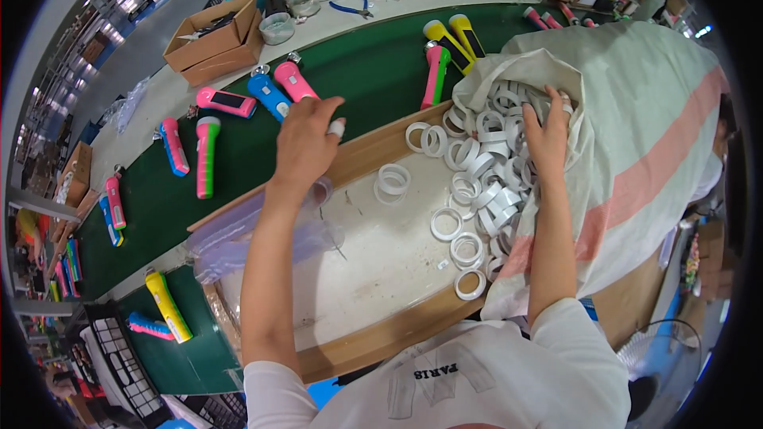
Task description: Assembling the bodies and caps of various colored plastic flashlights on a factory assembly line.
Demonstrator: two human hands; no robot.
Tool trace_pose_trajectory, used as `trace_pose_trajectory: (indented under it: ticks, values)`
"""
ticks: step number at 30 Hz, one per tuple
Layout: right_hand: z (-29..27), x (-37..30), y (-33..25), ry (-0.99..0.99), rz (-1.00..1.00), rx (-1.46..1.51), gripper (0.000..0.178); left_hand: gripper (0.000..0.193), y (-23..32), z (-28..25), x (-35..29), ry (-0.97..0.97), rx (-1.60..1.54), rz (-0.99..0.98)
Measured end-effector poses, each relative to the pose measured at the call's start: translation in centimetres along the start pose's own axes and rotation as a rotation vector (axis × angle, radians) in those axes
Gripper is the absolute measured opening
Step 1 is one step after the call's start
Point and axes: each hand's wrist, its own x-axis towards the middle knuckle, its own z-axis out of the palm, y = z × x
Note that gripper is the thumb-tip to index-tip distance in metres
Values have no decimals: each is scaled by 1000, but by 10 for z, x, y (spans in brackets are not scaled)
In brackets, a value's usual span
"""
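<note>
The right hand (547,131) lies with fingers spread inside the large white woven sack (636,127), on the white plastic rings (485,167) spilling onto the wooden-rimmed white tray (373,270). The left hand (306,143), fingers curled loosely, holds nothing visible; pink and blue plastic flashlights (274,89) lie just beyond its fingertips.

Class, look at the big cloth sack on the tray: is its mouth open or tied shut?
Open: the sack gapes, white rings spill onto the tray.

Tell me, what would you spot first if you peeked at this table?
Probably the heap of white rings spilling from a big cloth sack on the right, with the right hand reaching into it. Next, the bright torches in pink, blue, green and yellow lined along the green belt, where the left hand hovers.
</note>
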Motion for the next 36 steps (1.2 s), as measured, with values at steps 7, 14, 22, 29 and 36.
trace_pose_trajectory:
  ticks: [7,14,22,29,36]
  values:
    - [6,8,-17,1,83,61,43,36,49,123,105,-383,-357,-89]
    - [-6,11,-25,-101,74,226,38,30,44,153,127,-362,24,-75]
    - [-8,-7,-61,-294,-274,204,33,41,-64,85,66,-297,595,-195]
    - [-14,-34,-109,-547,-496,260,36,39,-96,20,10,-218,593,-363]
    - [22,-80,-145,-839,-542,30,43,29,4,-34,-54,139,-108,-164]
